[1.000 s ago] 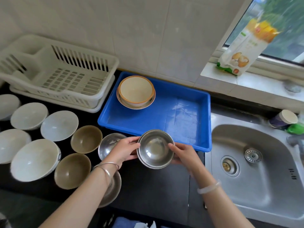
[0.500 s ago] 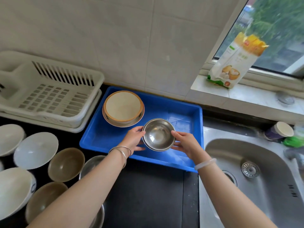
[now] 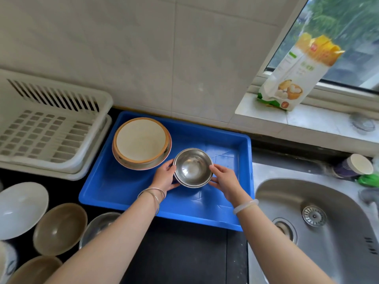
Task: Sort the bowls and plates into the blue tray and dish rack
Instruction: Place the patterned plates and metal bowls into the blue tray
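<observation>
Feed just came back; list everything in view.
blue tray: one, blue, counter centre
steel bowls: two stacked, silver, over blue tray
cream bowl: one, orange-rimmed, on plate
plate: one, pinkish, tray's back left
dish rack: one, white, back left
brown bowls: two, brown, front left
white bowl: one, white, left edge
spare steel bowl: one, silver, under left arm
sink: one, steel, right
packet: one, white-yellow, windowsill
left hand: grips stack's left
right hand: grips stack's right

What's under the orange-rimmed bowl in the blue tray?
A wider plate, resting in the blue tray; only its rim shows around the orange-rimmed bowl. Its centre is covered.
</observation>
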{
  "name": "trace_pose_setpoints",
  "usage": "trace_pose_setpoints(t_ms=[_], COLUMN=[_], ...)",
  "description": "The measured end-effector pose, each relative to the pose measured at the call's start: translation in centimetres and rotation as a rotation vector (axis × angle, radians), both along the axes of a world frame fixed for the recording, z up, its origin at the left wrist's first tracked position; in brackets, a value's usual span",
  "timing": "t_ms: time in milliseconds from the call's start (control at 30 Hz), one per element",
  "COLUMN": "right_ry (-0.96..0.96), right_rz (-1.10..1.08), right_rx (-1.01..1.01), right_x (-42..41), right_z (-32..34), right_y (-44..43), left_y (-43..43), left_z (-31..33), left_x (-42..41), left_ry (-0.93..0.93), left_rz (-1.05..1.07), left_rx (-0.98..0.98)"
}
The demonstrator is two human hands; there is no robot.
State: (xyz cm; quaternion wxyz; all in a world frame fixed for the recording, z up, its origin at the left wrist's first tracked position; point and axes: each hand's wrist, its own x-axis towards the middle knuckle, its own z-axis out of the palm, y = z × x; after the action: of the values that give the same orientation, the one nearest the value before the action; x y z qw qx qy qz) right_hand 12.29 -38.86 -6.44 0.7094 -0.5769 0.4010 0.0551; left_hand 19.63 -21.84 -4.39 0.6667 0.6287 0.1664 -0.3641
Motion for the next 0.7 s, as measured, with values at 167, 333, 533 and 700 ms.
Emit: trace_pose_setpoints(t_ms=[167, 333, 533, 700], right_ry=[-0.048, -0.062, -0.096, -0.107], right_rz=[-0.043, -0.073, -0.163, -0.201], right_rx=[0.066, 0.121, 0.178, 0.207], right_x=[-0.1, -1.2, -0.8, 1.1], right_z=[0.1, 0.0, -0.2, -0.1], right_y=[0.1, 0.8, 1.0, 0.4], left_y=[0.0, 0.1, -0.6, -1.8], left_z=[-0.9, -1.8, -2.4, -2.5], left_x=[0.1, -0.8, -0.6, 0.1], left_ry=[0.05, 0.142, 0.15, 0.127], left_rz=[0.052, 0.122, 0.218, 0.243], left_rx=[-0.1, -0.179, -0.234, -0.266])
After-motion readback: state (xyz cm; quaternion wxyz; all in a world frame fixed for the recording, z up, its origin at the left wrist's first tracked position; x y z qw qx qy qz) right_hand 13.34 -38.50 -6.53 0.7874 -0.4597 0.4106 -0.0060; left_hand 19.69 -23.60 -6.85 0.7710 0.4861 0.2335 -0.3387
